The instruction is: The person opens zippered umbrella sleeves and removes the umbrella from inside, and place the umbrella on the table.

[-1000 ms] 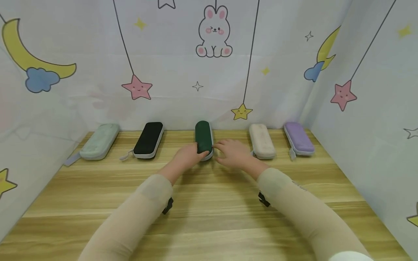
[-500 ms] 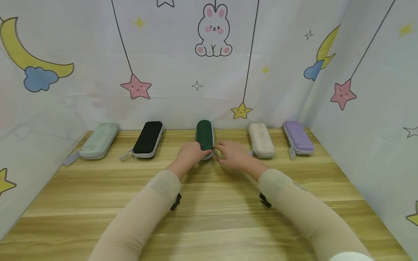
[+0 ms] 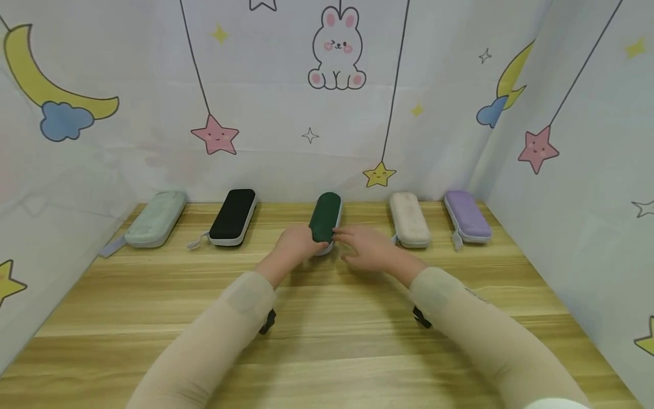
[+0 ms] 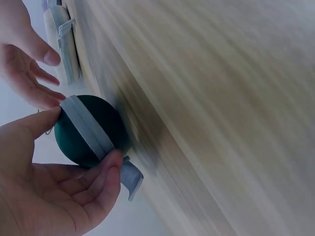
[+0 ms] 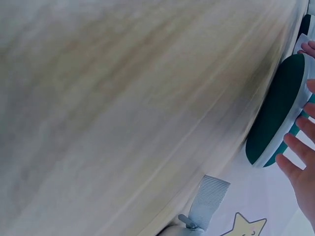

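A dark green zip case (image 3: 326,213) with a pale grey zip band stands at the middle of the row, its far end turned slightly right. My left hand (image 3: 296,244) grips its near end, thumb on one side and fingers curled round the other, as the left wrist view shows. A grey fabric tab (image 4: 131,178) hangs from the case beside those fingers. My right hand (image 3: 368,247) is at the case's right side, fingers extended. In the right wrist view its fingertips (image 5: 290,140) lie along the zip band. Whether the case touches the table is unclear.
To the left lie a black case (image 3: 233,216) and a mint case (image 3: 158,218). A cream case (image 3: 410,218) and a purple case (image 3: 467,216) lie to the right. Behind the wooden table (image 3: 327,352) hangs a printed white cloth (image 3: 276,102).
The green case has turned, its far end swinging right. My left hand keeps its grip, shifting slightly. The right hand stays beside the case. The other cases have not moved.
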`<state>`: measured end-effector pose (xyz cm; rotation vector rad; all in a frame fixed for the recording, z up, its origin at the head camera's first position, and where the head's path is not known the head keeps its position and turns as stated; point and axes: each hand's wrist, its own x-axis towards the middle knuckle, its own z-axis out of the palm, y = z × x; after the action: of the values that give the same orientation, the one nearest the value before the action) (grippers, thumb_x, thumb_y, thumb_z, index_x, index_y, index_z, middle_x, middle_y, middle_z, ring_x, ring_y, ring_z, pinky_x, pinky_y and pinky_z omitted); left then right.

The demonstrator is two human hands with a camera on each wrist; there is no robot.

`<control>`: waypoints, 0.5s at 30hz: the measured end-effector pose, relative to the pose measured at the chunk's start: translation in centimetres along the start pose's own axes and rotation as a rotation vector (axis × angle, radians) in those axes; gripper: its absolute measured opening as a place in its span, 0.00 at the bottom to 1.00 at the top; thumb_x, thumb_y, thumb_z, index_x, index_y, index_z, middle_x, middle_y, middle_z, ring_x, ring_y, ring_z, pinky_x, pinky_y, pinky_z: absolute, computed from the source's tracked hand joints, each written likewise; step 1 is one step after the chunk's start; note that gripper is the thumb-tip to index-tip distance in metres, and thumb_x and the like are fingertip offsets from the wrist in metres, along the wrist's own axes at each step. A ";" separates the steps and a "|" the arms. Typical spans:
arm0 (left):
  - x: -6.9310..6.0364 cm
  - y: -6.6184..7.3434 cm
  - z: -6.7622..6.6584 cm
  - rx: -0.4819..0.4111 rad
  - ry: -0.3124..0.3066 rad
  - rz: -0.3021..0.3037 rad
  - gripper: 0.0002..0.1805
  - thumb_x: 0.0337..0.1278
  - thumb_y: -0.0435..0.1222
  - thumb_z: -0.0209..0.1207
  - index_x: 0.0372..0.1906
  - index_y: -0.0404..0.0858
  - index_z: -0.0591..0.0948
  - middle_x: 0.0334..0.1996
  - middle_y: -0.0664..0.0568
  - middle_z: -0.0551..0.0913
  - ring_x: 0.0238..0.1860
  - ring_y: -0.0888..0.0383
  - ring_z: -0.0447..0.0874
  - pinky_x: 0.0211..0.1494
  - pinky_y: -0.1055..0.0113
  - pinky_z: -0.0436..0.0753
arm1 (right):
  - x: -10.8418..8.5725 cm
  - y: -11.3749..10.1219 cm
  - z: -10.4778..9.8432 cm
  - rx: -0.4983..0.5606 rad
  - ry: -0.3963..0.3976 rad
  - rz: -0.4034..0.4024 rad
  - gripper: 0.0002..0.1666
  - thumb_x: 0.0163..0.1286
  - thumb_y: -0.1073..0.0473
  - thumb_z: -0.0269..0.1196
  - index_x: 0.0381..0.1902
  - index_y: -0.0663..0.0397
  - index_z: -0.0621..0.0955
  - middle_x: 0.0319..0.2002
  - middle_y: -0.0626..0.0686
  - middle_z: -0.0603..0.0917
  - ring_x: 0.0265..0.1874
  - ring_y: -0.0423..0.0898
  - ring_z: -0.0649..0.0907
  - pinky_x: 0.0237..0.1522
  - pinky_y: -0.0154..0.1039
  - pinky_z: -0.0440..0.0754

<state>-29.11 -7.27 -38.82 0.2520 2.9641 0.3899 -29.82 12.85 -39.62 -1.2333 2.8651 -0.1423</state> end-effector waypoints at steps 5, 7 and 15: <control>-0.8 -0.7 -0.2 -0.069 -0.014 0.031 0.27 0.60 0.54 0.61 0.44 0.32 0.83 0.36 0.45 0.84 0.36 0.51 0.82 0.42 0.57 0.80 | -0.5 -0.2 -0.3 -0.015 0.006 -0.082 0.29 0.69 0.52 0.62 0.66 0.53 0.73 0.69 0.56 0.68 0.66 0.54 0.69 0.65 0.49 0.66; -1.2 -0.9 -0.4 -0.100 -0.026 0.034 0.25 0.59 0.54 0.61 0.41 0.34 0.83 0.32 0.47 0.83 0.32 0.53 0.81 0.39 0.58 0.79 | -0.6 -0.2 -0.6 -0.015 0.002 -0.080 0.29 0.69 0.52 0.62 0.66 0.52 0.73 0.69 0.56 0.68 0.66 0.54 0.69 0.64 0.49 0.67; -2.3 -1.7 -0.8 -0.112 -0.065 0.067 0.26 0.58 0.54 0.61 0.43 0.34 0.80 0.32 0.50 0.81 0.32 0.54 0.79 0.39 0.58 0.78 | -0.8 0.8 -2.5 -0.008 -0.007 0.047 0.35 0.70 0.49 0.62 0.71 0.52 0.67 0.71 0.58 0.63 0.67 0.57 0.67 0.64 0.52 0.66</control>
<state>-27.21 -9.50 -38.25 0.3447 2.8639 0.5428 -29.98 14.10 -37.23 -1.1637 2.8893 -0.1261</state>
